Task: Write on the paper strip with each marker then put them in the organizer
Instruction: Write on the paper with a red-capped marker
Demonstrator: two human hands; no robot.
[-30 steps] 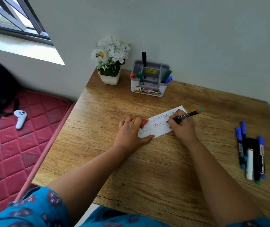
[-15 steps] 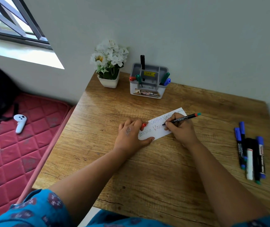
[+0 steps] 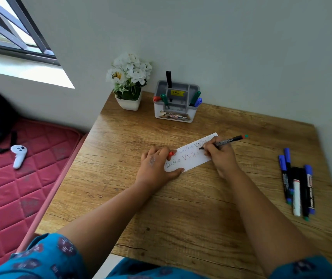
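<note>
The right hand [image 3: 220,156] pinches a black marker [image 3: 224,141] low on its barrel, fingers curled round it like a pen, so that the tip meets the paper strip [image 3: 191,156] on its upper line of writing while the green end points away toward 2 o'clock; that low grip looks chosen for control of the tip; the strip lies slanted on the wooden table [image 3: 181,208], its far end at 1 o'clock and its near end at 7 o'clock, and it already carries several scrawled words in two rows; the left hand [image 3: 157,168] presses the strip's near end flat with the thumb stretched along the lower edge, most likely to keep the light paper from sliding under the strokes; a small red thing, probably a cap [image 3: 170,154], shows between its fingers, so this hand is holding as well as pressing; the strip therefore sits directly under both hands, pinned at one end and written on toward the other; the organizer [image 3: 176,109] stands at 12 o'clock from the strip, well apart, against the wall beside a pot of white flowers [image 3: 130,81], with several markers already upright in its compartments; a cluster of unused markers [image 3: 296,184] lies at 3 o'clock, so I judge the task partway done
</note>
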